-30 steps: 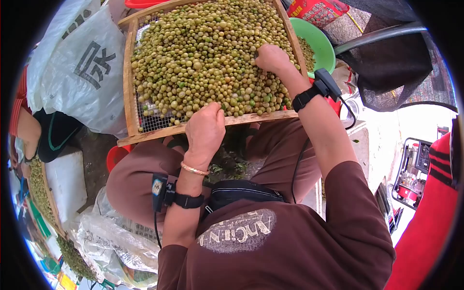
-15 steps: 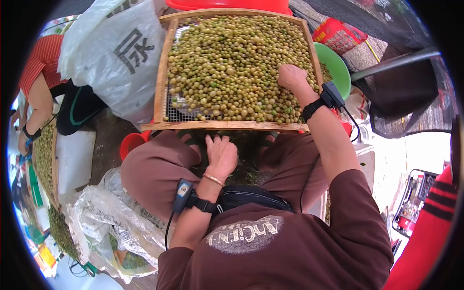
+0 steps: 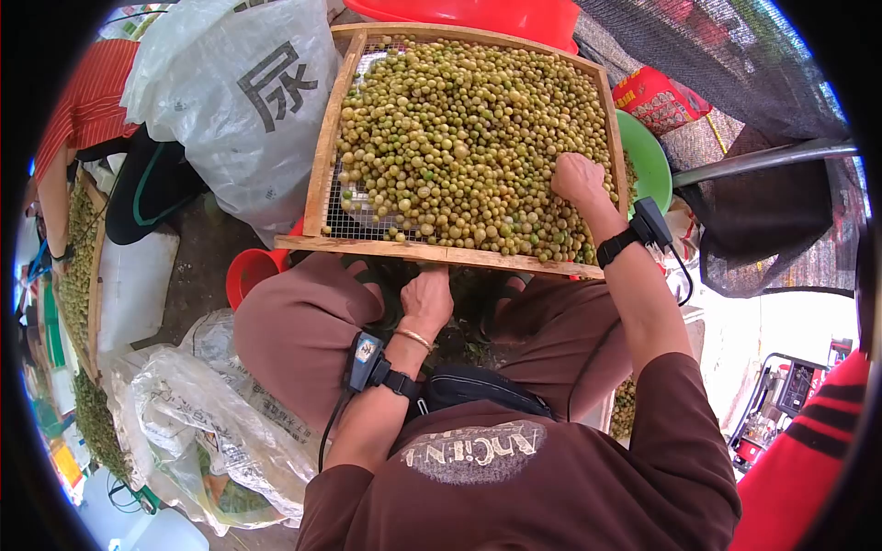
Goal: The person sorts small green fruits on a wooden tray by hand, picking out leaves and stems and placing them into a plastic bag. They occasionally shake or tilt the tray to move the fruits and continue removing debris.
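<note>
A wooden-framed mesh tray [image 3: 323,170] lies in front of me, tilted a little. Small round yellow-green fruits [image 3: 469,138] cover most of it, and bare mesh shows at the near left corner. My right hand [image 3: 581,179] is on the fruits at the tray's right side, closed, with its fingertips hidden; what they hold cannot be made out. Just below the front rail, between my knees, is my left hand [image 3: 427,298]. Its fingers look curled in toward the underside of the rail, and whatever is in them is hidden.
Beside the tray's right edge stands a green basin [image 3: 648,161]. A red tub [image 3: 487,20] is behind it, and a small red container [image 3: 250,274] is near my left knee. Plastic sacks [image 3: 248,101] lie at left, near another person's arm [image 3: 53,207]. A metal pole [image 3: 763,163] extends at right.
My left hand has gone from fingers stretched out to curled, close under the front rail. My right hand stays on the fruits. The whole view has shifted slightly.
</note>
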`<state>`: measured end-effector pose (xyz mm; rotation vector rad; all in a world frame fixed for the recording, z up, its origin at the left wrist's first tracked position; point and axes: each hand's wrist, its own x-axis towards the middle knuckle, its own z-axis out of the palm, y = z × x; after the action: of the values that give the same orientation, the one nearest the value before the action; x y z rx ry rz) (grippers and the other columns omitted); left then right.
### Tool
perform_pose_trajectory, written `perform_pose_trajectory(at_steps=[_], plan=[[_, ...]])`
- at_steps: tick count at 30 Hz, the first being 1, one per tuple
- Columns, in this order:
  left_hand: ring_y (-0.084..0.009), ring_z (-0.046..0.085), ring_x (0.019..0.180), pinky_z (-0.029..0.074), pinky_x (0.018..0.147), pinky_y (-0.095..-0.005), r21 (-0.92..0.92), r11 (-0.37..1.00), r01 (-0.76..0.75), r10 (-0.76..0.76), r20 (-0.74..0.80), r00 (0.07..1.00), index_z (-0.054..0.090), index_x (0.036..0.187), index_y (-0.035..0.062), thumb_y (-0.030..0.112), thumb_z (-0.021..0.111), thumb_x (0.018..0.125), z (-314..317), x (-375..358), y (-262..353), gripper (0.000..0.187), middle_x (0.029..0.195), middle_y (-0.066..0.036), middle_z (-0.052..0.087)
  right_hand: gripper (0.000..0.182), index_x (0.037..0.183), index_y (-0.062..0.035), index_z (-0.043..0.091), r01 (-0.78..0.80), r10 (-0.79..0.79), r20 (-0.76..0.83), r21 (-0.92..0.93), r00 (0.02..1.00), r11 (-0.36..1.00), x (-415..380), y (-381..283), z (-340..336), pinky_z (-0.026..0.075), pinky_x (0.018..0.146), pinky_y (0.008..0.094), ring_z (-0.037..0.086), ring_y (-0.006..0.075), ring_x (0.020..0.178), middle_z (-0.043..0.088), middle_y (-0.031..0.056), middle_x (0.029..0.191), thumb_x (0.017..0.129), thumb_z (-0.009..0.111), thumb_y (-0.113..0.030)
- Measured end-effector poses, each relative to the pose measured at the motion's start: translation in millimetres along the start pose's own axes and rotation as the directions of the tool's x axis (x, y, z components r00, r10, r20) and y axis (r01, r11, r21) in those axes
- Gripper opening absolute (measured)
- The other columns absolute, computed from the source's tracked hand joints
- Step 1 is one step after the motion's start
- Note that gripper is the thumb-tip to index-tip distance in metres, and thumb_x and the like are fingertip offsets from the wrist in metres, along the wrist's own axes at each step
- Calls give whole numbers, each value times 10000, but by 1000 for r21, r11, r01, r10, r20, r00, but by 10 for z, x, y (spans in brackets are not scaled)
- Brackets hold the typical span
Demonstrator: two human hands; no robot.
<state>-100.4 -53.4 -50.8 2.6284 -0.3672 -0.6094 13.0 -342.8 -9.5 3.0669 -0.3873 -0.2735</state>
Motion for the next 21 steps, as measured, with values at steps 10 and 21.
perform_pose_trajectory(at_steps=[10, 21], plan=[[-376, 596, 768, 474, 703, -470, 30, 993, -116, 117, -55, 992, 575, 1028, 50, 22, 525, 688, 194, 111, -85, 345, 858, -214, 611, 172, 788, 8, 640, 447, -389, -268, 740, 881, 503, -141, -1008, -335, 486, 624, 382, 608, 307, 649, 613, 195, 704, 706, 517, -80], [-402, 570, 843, 478, 717, -472, -129, 991, -29, 22, -60, 998, 592, 962, 16, -7, 526, 683, 166, 106, -87, 288, 943, -234, 580, 156, 784, 9, 651, 432, -401, -169, 231, 900, 872, -205, -1509, -182, 511, 644, 422, 618, 352, 776, 585, 222, 911, 702, 589, -108]])
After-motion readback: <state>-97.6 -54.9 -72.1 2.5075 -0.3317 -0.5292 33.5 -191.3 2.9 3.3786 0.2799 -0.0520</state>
